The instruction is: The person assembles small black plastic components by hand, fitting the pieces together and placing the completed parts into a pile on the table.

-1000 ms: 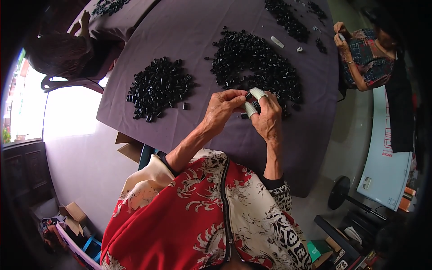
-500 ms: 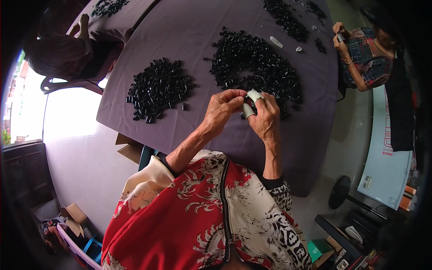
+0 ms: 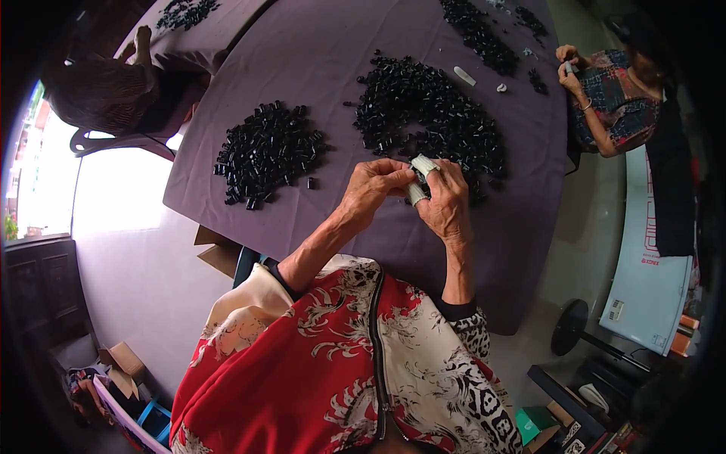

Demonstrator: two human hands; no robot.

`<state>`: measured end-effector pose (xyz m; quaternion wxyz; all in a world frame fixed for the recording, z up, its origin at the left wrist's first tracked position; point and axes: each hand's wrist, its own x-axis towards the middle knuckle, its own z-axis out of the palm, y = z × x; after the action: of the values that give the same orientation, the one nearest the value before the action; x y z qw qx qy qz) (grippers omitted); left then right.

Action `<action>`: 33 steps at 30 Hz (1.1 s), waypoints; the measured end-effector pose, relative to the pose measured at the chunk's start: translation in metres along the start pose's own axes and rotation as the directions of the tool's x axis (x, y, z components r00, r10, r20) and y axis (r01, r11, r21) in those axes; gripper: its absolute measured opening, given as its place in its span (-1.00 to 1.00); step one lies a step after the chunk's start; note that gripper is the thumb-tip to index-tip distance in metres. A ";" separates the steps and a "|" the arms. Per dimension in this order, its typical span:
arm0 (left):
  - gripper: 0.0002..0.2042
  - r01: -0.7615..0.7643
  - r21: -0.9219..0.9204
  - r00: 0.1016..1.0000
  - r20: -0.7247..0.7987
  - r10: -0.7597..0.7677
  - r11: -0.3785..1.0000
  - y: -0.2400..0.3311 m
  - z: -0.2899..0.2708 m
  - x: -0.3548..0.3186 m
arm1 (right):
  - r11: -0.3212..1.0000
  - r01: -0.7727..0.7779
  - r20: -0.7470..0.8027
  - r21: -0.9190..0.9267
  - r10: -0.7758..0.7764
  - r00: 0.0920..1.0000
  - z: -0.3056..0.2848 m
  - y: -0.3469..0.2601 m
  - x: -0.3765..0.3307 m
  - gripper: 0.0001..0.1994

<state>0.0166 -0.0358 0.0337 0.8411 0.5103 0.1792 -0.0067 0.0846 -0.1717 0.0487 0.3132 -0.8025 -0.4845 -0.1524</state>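
Observation:
My left hand and my right hand meet over the near edge of a large pile of small black pieces. The thumb and a finger of my right hand wear whitish ribbed finger covers. Both hands are closed in a pinch around what looks like one small black piece, mostly hidden by the fingertips. To the left lies a smaller pile of short, glossy black cylinders, with a single black piece beside it.
A purple-grey cloth covers the table. Beyond the large pile are more black pieces and a white strip. One person sits at the right, another at the far left. A round black base stands right.
Both hands stay together, with the fingertips shifting slightly and the right thumb closing nearer to the left fingertips. At the right, the other person's hands have moved slightly.

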 end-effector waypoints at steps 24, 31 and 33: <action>-0.79 0.035 -0.007 0.998 0.058 -0.035 0.999 -0.009 0.000 0.004 | 0.996 0.017 0.147 -0.086 -0.004 0.989 -0.003 0.010 -0.006 -0.79; -0.81 0.036 0.021 0.999 0.032 -0.036 0.999 -0.013 0.001 0.001 | 0.995 0.016 0.149 -0.099 -0.001 0.989 -0.002 0.007 -0.005 -0.84; -0.81 -0.002 0.028 1.000 0.025 0.001 1.000 -0.015 0.003 0.003 | 0.995 0.015 0.151 -0.103 0.000 0.989 0.000 0.010 -0.009 -0.84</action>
<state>0.0172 -0.0450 0.0208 0.8360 0.5221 0.1680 -0.0149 0.0891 -0.1812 0.0406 0.2332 -0.8250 -0.5012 -0.1176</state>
